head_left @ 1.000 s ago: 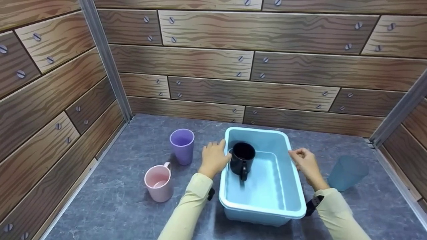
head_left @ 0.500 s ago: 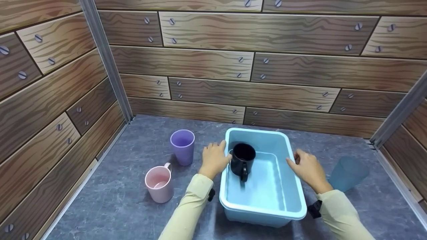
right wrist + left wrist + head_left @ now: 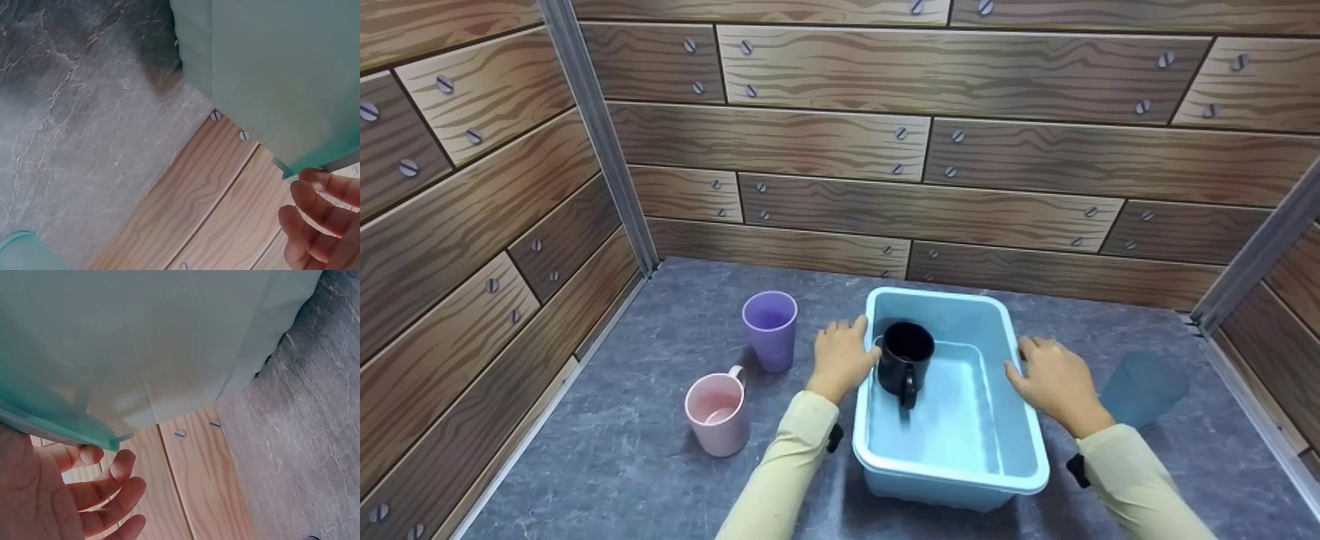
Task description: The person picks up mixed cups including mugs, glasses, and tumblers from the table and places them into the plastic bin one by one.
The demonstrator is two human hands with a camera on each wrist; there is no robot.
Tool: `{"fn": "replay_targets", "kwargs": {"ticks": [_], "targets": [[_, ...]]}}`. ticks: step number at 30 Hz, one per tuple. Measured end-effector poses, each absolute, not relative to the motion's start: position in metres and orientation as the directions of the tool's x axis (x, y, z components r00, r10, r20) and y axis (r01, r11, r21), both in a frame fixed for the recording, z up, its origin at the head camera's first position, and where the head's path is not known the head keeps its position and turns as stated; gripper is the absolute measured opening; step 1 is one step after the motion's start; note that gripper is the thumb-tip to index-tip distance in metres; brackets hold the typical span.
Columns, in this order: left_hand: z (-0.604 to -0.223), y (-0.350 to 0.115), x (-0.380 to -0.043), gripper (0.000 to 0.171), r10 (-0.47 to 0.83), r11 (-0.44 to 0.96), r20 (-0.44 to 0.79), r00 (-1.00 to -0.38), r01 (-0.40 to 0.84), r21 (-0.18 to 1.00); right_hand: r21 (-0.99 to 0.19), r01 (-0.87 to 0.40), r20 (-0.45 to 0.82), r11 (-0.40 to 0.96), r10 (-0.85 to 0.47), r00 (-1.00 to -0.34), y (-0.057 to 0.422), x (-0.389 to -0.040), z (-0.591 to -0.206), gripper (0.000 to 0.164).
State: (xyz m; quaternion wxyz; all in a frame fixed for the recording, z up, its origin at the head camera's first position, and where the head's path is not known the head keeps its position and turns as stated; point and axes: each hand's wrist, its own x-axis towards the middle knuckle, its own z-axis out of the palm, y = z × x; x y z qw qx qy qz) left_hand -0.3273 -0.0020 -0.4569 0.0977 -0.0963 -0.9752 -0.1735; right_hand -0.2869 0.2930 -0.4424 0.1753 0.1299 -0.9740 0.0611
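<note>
A light blue plastic tub (image 3: pixel 952 480) stands on the table with a black mug (image 3: pixel 906 364) upright inside, near its left wall. My left hand (image 3: pixel 840 364) grips the tub's left rim, thumb over the inner side and fingers outside; from below, the left wrist view shows those fingers (image 3: pixel 107 492) bent at the rim. On the opposite rim, my right hand (image 3: pixel 1057 382) holds on with the thumb reaching inward. Its fingers (image 3: pixel 315 208) curl beneath the edge in the right wrist view. Both wrist views hide the thumbs and the mug.
Left of the tub stand a purple cup (image 3: pixel 772 337) and a pink mug (image 3: pixel 718 420). A translucent blue cup (image 3: pixel 1144 386) sits to the right, partly behind my right wrist. Wood-patterned walls (image 3: pixel 825 142) enclose the grey table (image 3: pixel 607 442).
My right hand has shifted from a light touch on the right rim to a hold with its thumb over the edge. Left hand, tub and cups stay in place.
</note>
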Motion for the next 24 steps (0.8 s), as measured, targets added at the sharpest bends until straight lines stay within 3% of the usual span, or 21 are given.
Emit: {"fn": "replay_targets", "kwargs": {"ticks": [9, 15, 24], "targets": [[-0.455, -0.002, -0.326, 0.052, 0.150, 0.911, 0.215, -0.965, 0.219, 0.349, -0.025, -0.284, 0.391, 0.959, -0.252, -0.885, 0.292, -0.286, -0.444, 0.034], [-0.455, -0.002, -0.325, 0.051, 0.151, 0.912, 0.226, -0.962, 0.224, 0.344, 0.094, -0.286, 0.356, 0.953, -0.301, -0.885, 0.289, -0.284, -0.436, 0.044], [-0.456, -0.003, -0.325, 0.050, 0.157, 0.914, 0.219, -0.963, 0.226, 0.336, 0.106, -0.313, 0.311, 0.944, -0.331, -0.891, 0.292, -0.274, -0.434, 0.055]]}}
